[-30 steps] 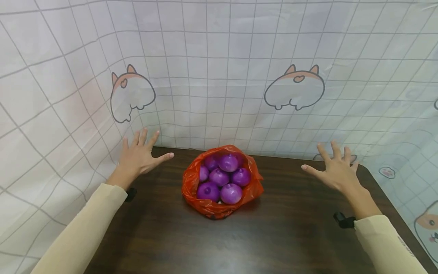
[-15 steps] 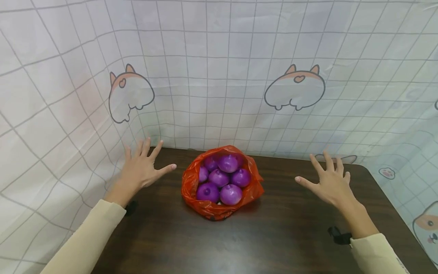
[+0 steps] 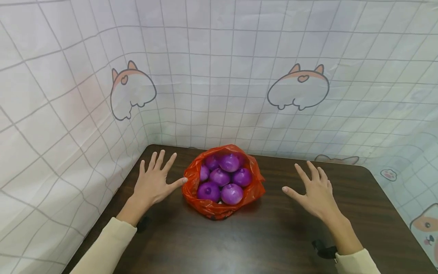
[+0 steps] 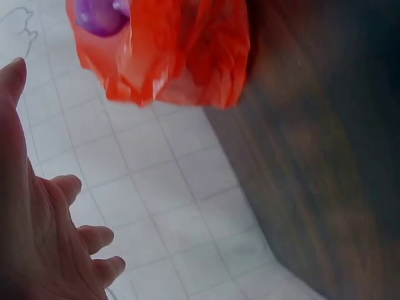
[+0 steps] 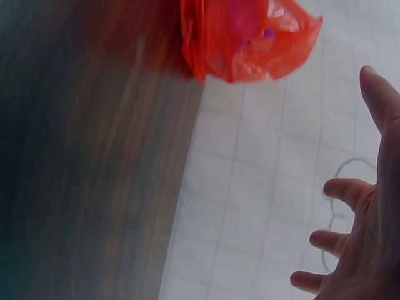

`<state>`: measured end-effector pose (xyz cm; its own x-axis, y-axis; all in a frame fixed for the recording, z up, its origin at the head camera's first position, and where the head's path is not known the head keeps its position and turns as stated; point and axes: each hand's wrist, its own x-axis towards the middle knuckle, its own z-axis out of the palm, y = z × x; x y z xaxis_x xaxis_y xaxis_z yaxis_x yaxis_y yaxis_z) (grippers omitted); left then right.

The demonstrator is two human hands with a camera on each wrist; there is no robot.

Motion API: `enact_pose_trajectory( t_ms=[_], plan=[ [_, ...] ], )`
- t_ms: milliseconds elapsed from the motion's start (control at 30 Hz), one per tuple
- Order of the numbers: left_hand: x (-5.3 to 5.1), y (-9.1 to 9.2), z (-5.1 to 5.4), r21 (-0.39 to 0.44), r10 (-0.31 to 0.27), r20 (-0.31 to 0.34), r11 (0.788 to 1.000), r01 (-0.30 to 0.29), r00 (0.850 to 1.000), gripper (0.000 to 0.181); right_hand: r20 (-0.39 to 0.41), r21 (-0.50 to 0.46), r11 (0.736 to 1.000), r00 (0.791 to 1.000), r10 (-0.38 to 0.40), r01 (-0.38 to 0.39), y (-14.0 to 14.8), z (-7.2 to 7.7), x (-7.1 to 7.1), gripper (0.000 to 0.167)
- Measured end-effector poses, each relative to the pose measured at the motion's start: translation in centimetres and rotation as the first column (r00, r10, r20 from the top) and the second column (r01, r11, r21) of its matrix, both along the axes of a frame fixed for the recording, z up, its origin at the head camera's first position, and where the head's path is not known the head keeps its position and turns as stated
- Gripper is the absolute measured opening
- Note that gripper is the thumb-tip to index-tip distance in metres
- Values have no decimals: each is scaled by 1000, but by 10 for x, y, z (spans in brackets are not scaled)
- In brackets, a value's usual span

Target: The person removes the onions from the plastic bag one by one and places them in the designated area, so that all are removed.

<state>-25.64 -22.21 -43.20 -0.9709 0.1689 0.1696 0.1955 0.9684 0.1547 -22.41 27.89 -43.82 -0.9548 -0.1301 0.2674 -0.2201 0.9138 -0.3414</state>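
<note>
my left hand (image 3: 152, 187) is just left of the red bag (image 3: 205, 210), my right hand (image 3: 318, 198) farther off to its right; the fingers of both are spread and hold nothing. the bag sits on the counter (image 3: 219, 245), mouth up and gaping, with purple onions (image 3: 220, 177) heaped inside. i judge the step to be bringing both hands to the bag. i'd best come in low on both sides of it together, cup its filled sides rather than tug the thin rim, and press gently so no onion rolls out.
</note>
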Motion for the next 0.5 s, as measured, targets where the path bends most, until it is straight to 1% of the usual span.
enact_pose_trajectory(
  t_ms=[133,200,267,333,400,500],
  plan=[
    [1,12,-10,58,-17,5,998,17,1000,95,-15,-63,997,999,36,-37,-16,-4,1,87],
    [0,19,-15,112,-28,-2,993,28,1000,93,-20,-115,992,998,55,-57,-24,-5,1,84],
    [-2,27,-19,177,-39,-15,983,41,999,91,-43,-167,983,996,76,-82,-33,-6,0,80],
    [-4,35,-23,254,-45,-31,966,52,998,88,-85,-224,968,991,99,-116,-42,-5,-1,74],
    [-6,41,-25,326,-41,-49,944,55,998,84,-143,-270,950,982,121,-156,-53,-5,-3,67],
    [-10,48,-28,426,-21,-67,903,47,998,78,-222,-333,918,964,144,-214,-70,-1,-6,60]
  ],
)
